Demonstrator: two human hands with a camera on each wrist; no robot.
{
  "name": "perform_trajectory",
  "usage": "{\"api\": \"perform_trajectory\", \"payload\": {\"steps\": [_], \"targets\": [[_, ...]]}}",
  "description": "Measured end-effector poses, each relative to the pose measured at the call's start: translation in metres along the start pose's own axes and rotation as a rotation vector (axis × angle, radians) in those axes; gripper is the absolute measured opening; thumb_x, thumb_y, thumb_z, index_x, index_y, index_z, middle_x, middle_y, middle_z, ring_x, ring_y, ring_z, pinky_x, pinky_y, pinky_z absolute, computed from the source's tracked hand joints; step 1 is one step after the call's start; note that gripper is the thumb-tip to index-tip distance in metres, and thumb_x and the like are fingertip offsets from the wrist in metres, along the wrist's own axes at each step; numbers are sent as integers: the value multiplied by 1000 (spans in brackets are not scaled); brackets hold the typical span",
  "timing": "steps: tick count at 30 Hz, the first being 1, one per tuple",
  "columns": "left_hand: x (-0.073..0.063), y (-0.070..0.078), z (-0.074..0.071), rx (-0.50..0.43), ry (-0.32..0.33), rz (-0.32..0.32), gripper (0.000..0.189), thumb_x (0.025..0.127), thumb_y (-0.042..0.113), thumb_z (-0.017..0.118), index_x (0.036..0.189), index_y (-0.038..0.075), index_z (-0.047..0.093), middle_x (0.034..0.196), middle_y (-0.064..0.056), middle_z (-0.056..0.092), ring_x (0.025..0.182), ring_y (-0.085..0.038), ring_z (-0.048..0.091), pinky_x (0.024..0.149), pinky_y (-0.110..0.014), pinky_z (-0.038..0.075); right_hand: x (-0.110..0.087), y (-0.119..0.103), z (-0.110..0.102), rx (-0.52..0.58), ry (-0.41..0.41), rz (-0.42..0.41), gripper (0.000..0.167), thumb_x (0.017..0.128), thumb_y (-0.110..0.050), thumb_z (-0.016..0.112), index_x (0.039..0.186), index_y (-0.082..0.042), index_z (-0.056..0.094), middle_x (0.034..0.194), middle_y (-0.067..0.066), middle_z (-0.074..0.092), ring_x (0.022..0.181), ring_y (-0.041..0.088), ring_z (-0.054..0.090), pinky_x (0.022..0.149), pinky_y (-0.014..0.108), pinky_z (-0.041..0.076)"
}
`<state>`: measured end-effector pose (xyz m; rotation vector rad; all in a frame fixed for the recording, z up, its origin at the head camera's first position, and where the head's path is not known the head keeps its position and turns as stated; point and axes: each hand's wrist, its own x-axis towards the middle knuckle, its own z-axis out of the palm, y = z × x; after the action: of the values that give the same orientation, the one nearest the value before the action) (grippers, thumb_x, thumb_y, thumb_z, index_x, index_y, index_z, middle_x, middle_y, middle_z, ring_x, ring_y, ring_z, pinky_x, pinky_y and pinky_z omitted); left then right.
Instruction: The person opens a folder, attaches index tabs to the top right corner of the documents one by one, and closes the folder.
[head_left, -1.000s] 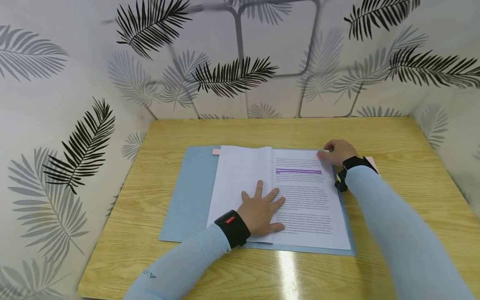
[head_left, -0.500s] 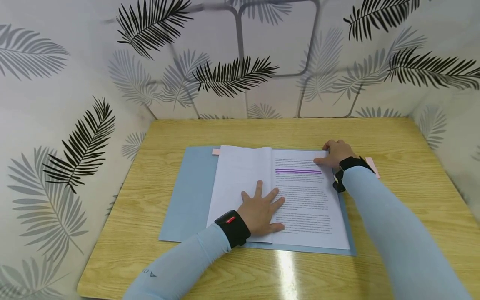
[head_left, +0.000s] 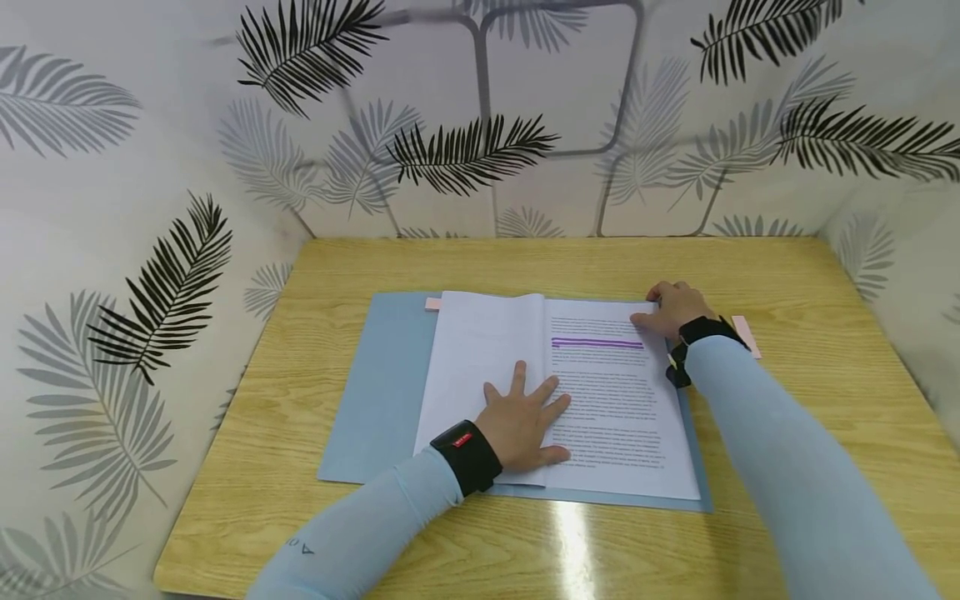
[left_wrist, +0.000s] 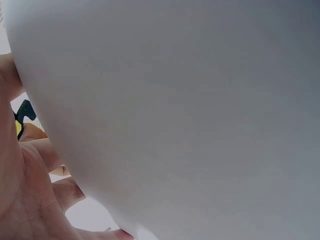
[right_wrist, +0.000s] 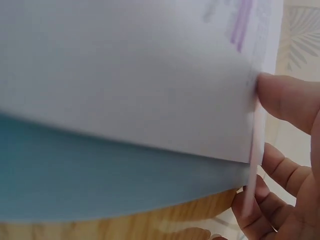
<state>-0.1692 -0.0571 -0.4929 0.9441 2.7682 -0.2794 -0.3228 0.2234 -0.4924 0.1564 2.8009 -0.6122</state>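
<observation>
An open document of white sheets (head_left: 480, 342) lies on a light-blue folder (head_left: 390, 375) on the table. My left hand (head_left: 519, 425) rests flat with fingers spread across the fold, over the left sheet and the printed page (head_left: 607, 400). In the left wrist view, a white sheet (left_wrist: 175, 115) fills most of the picture beside the fingers. At the page's top right corner is my right hand (head_left: 672, 308). In the right wrist view its thumb (right_wrist: 285, 97) presses a narrow pink sticky tab (right_wrist: 253, 175) at the page edge, other fingers curled behind the tab.
Two purple lines (head_left: 597, 342) mark text near the page's top. Another pink tab (head_left: 432, 304) sticks out at the left sheet's top left. A pink sticky pad (head_left: 746, 337) lies right of my right wrist on the wooden table (head_left: 810, 283). Leaf-patterned fabric (head_left: 547, 192) stands behind.
My right thumb has shifted slightly left and nearer on the page corner, then stayed about there. More of the pink pad beside my wrist shows. The left hand has kept still.
</observation>
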Motion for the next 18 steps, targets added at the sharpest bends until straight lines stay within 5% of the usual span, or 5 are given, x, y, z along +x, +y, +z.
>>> {"api": "perform_trajectory", "payload": {"steps": [6,18], "targets": [[0,0,1,-6,19,-1,81,85,77,40,152,32,29,158,0,23,140,-47,17,87,-70,39,4,5,1,33,-17,-3,59,87,-40,69,129,-5,49,125,26,43,100,40,44,77,49,44],[1,0,6,-10,25,-4,82,84,77,41,152,32,29,159,0,22,140,-47,16,87,-72,37,14,22,1,165,-79,-47,45,92,-13,62,134,-4,50,132,27,43,107,41,43,94,56,38]]}}
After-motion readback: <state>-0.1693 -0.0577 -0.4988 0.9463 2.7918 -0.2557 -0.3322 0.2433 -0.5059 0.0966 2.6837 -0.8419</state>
